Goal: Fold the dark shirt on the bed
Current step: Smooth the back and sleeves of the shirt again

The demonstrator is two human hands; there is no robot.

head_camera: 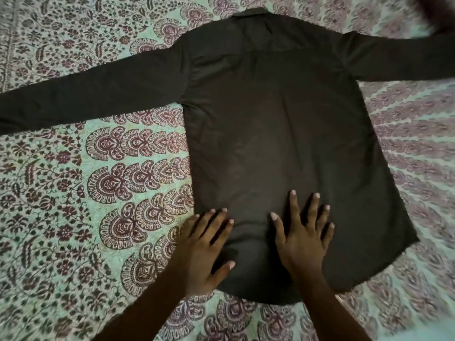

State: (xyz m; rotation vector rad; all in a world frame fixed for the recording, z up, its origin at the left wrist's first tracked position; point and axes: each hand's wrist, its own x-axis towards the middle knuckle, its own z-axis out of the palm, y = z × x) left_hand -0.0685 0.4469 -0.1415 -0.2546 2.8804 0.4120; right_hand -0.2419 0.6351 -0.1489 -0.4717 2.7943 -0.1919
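A dark olive-brown long-sleeved cloth shirt [270,119] lies spread flat on a bed covered by a pale green cotton bedspread [73,193] printed with maroon paisley and flower shapes. The shirt's plain side faces up, with its collar [248,13] at the far end and its curved hem nearest the person. One sleeve [73,94] stretches out to the person's left and runs off the edge of the view. The other sleeve [406,60] reaches out to the right, where it meets a blurred dark shape [438,11] in the far corner that cannot be made out. Both hands lie on the near end of the shirt, just above the hem, and neither grips any cloth. The left hand [209,247] rests palm down over the shirt's left side edge with straight, slightly spread fingers; its thumb and fingertips are on the dark cloth and the heel of the hand is over the bedspread. The right hand [302,242] lies wholly on the shirt, close beside the left and apart from it. It is flat, with its fingers fanned wide and pointing toward the collar. The rest of the shirt's body and both sleeves lie beyond the hands, away from the person.
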